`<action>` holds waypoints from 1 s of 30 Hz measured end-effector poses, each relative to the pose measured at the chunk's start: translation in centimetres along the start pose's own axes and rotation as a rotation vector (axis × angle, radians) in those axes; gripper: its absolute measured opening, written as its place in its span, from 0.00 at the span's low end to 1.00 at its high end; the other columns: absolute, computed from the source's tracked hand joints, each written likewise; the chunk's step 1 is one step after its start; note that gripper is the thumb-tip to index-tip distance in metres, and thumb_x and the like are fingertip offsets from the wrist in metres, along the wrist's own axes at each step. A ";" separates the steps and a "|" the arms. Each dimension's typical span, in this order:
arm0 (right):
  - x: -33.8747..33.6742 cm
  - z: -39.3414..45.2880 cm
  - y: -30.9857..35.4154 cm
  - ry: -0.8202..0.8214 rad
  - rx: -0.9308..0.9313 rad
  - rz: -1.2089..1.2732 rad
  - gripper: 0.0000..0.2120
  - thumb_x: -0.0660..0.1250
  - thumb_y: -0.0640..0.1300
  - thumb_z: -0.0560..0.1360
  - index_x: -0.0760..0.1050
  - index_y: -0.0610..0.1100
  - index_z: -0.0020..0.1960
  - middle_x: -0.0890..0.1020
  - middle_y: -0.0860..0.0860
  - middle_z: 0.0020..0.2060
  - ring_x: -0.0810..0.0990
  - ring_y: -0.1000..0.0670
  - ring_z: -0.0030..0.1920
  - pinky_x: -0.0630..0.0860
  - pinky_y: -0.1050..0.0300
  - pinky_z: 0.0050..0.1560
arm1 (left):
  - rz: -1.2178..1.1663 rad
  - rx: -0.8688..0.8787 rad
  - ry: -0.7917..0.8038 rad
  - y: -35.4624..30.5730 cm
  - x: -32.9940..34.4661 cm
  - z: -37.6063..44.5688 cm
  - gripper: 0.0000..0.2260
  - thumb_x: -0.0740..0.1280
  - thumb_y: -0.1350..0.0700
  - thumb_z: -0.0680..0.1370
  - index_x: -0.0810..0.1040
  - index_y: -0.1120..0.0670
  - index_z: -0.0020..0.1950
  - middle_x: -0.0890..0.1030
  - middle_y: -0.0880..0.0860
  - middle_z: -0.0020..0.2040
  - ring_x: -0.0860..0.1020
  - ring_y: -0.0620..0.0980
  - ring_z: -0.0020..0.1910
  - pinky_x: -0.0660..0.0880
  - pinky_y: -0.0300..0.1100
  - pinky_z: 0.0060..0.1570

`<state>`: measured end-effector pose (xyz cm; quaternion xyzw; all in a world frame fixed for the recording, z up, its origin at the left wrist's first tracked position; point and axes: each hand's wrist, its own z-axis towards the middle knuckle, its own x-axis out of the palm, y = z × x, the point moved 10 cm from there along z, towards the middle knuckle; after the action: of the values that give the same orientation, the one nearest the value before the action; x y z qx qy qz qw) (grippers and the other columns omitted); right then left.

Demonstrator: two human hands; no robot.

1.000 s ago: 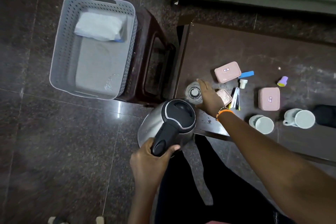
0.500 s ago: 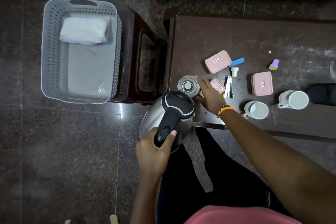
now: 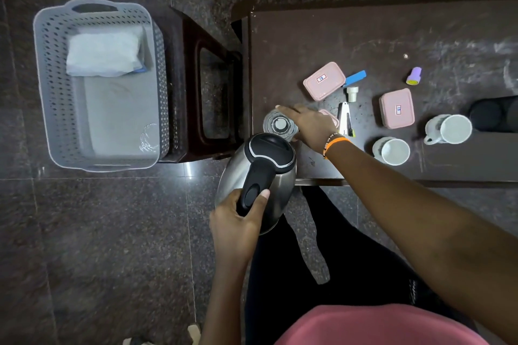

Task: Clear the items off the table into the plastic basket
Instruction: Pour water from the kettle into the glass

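A steel kettle with a black lid and handle hangs off the table's near left corner, held by the handle in my left hand. My right hand wraps around a clear glass standing at the left edge of the dark table, partly covering a small pink box. The grey plastic basket sits on a dark stool to the left and holds a white packet and a clear glass.
On the table lie two pink lidded boxes, a blue strip, a small white cap, a stapler-like tool, a purple cap, two white cups and a black object. The stool frame stands between basket and table.
My right hand has closed further around the glass on the table. The kettle stays held in my left hand in about the same place. The view has shifted towards the table.
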<state>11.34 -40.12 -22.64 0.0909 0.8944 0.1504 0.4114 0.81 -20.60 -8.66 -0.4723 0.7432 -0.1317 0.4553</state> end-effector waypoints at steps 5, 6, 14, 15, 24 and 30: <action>0.0 0.6 -0.1 0.015 0.015 0.015 0.36 0.69 0.40 0.72 0.57 0.56 0.74 0.69 0.46 0.70 0.76 0.39 0.63 0.77 0.44 0.58 | 0.008 -0.020 0.017 -0.2 0.3 0.1 0.16 0.71 0.47 0.71 0.73 0.55 0.30 0.75 0.52 0.24 0.70 0.45 0.25 0.68 0.39 0.29; 0.1 0.6 -0.1 0.015 0.020 0.022 0.35 0.69 0.40 0.72 0.57 0.56 0.74 0.69 0.46 0.70 0.76 0.38 0.63 0.77 0.44 0.58 | 0.009 -0.024 0.022 -0.2 0.3 0.1 0.16 0.71 0.46 0.70 0.73 0.55 0.30 0.75 0.53 0.25 0.71 0.46 0.26 0.68 0.41 0.30; 0.2 0.8 -0.2 0.015 0.041 0.059 0.36 0.69 0.40 0.71 0.58 0.56 0.73 0.68 0.46 0.70 0.76 0.38 0.62 0.77 0.44 0.58 | 0.029 -0.054 0.035 -0.8 0.6 0.4 0.18 0.68 0.41 0.68 0.72 0.54 0.29 0.75 0.52 0.24 0.73 0.51 0.27 0.71 0.45 0.32; 0.2 0.8 -0.3 0.015 0.043 0.066 0.36 0.69 0.41 0.71 0.58 0.57 0.73 0.68 0.46 0.71 0.76 0.39 0.62 0.77 0.44 0.58 | 0.035 -0.055 0.031 -0.9 0.6 0.4 0.18 0.68 0.41 0.69 0.73 0.55 0.29 0.76 0.54 0.25 0.75 0.52 0.28 0.72 0.47 0.33; 0.4 0.7 -0.5 0.015 0.072 0.134 0.34 0.68 0.44 0.71 0.59 0.57 0.73 0.67 0.45 0.72 0.76 0.38 0.63 0.76 0.42 0.59 | 0.054 -0.087 0.016 -1.1 0.4 0.7 0.19 0.70 0.46 0.72 0.73 0.59 0.30 0.79 0.59 0.29 0.78 0.58 0.32 0.74 0.50 0.36; 0.4 0.6 -0.5 0.016 0.072 0.142 0.34 0.69 0.45 0.71 0.59 0.57 0.73 0.69 0.45 0.71 0.76 0.38 0.62 0.76 0.42 0.59 | 0.043 -0.092 0.038 -1.0 0.5 0.8 0.20 0.70 0.46 0.71 0.72 0.60 0.29 0.78 0.61 0.29 0.72 0.51 0.28 0.72 0.49 0.33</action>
<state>11.55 -40.34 -23.46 0.1676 0.8937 0.1474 0.3892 2.02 -21.31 -8.72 -0.4740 0.7671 -0.0963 0.4214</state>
